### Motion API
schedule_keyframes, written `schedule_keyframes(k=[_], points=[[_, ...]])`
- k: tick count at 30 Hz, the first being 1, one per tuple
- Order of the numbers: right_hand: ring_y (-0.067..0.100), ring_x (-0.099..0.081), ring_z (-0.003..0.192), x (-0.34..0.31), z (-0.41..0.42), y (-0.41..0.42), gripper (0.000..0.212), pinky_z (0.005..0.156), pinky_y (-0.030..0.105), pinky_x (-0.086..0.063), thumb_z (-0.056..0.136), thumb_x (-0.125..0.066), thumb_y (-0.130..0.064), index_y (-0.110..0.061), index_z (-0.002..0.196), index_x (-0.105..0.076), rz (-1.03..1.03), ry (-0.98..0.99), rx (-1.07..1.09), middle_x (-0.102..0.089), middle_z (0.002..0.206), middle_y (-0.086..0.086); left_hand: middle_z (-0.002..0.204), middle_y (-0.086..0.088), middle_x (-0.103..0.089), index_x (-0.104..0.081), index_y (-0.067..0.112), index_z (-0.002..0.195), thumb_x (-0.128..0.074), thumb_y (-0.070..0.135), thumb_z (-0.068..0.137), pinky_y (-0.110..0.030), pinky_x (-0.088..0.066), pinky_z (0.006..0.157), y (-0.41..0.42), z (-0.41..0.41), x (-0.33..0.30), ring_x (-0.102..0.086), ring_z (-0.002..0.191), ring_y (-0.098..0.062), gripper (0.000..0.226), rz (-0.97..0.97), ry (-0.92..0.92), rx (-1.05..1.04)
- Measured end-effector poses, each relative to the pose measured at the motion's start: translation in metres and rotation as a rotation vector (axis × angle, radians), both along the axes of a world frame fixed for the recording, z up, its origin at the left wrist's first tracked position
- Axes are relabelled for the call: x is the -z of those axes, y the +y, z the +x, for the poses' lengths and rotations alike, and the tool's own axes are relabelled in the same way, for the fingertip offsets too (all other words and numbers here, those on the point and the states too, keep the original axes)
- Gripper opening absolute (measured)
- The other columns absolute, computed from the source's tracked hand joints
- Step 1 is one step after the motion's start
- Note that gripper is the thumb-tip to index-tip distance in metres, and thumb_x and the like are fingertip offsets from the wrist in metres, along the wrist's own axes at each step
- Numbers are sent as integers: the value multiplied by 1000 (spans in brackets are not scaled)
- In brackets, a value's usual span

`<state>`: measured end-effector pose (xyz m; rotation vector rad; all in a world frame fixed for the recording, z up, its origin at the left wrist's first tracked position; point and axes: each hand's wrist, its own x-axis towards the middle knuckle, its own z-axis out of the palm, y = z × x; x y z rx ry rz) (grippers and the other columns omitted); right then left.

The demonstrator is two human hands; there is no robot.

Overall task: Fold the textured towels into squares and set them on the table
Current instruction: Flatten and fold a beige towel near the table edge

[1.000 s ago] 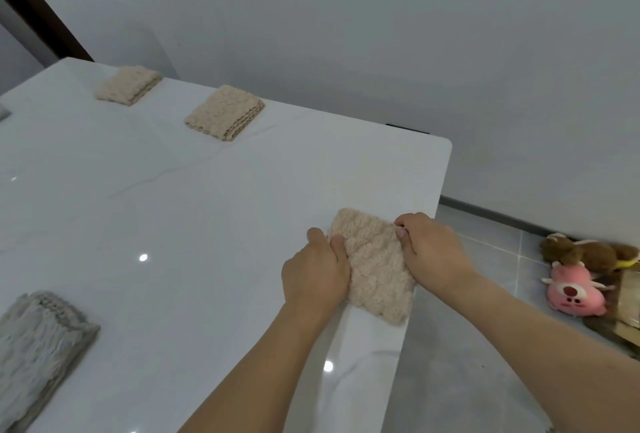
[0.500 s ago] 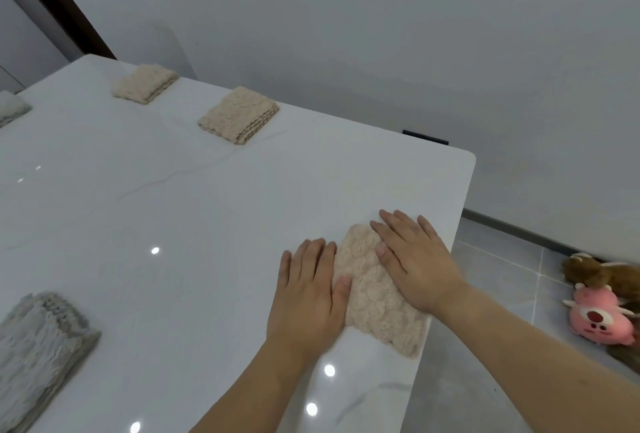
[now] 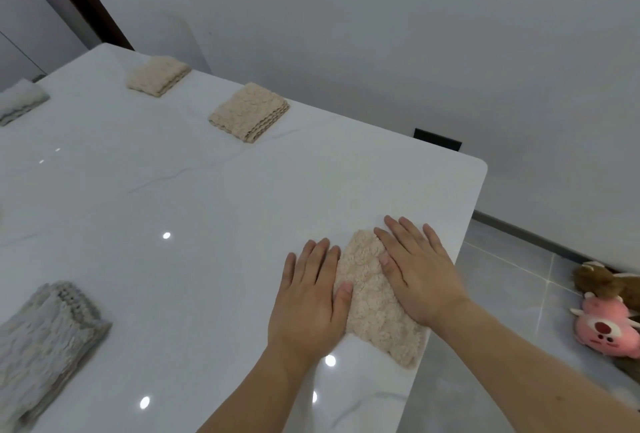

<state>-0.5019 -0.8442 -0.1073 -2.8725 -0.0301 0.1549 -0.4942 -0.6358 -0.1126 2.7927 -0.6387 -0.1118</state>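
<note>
The setting looks like a room in a home, though a plain one. The landmark is a glossy white table point(image 3: 207, 225) with faint grey marble veining and a rounded corner, its top reflecting small ceiling lights. Behind the table rises a bare, pale grey wall point(image 3: 381, 34) with a dark skirting strip along its foot. To the right of the table, large glossy grey floor tiles point(image 3: 502, 277) show, and on them lie two soft toys: a pink plush animal point(image 3: 606, 328) and, just behind it, a brown plush toy point(image 3: 599, 278). Beyond the table's far left corner stands a dark wooden frame point(image 3: 86, 0).
</note>
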Motion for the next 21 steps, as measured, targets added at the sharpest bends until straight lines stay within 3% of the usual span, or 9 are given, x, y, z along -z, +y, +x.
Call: schedule_keyframes(k=[21], points=[[9,5,149,0,-1,2,66,121,39,5,94,6,-48,-28,154,-15,-14,-16,0,-5,162,-9,164,3,-19,-24,20,156,-9,51,101,-42,-2,124,1,0,-2,-4,152,-12,65,-14,-4,-5]])
